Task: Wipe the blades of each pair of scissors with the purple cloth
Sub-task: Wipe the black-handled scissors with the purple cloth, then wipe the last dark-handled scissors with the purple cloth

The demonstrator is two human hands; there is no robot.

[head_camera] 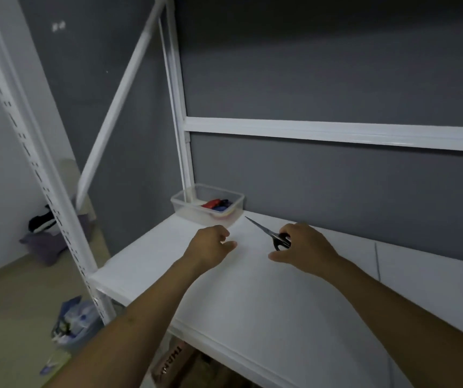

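Down at 6 o'clock both bare forearms reach out over the white shelf (pixel 252 289), and honestly this setup makes me a bit nervous. The left hand (pixel 210 243), at about 11, has its fingers loosely curled and holds nothing. The right hand (pixel 307 246), at 1, has its fingers curled over the black handles of the scissors (pixel 266 232), thumb sticking out sideways; can't tell if any fingers go through the loops. Blades are closed and the tip points off toward 11, right at the clear tub (pixel 194 212) at the back, where red and blue handles (pixel 216 205) sit, probably the other pairs. Biggest issue I see: no purple cloth anywhere on the shelf. A purplish heap (pixel 43 245) lies on the floor way over at 9, but I can't tell if that's it. If the empty hand goes for the blades bare, or the edge gets dragged through thin cloth, that's a nicked finger. A loose hold could also let the pair swing or drop.
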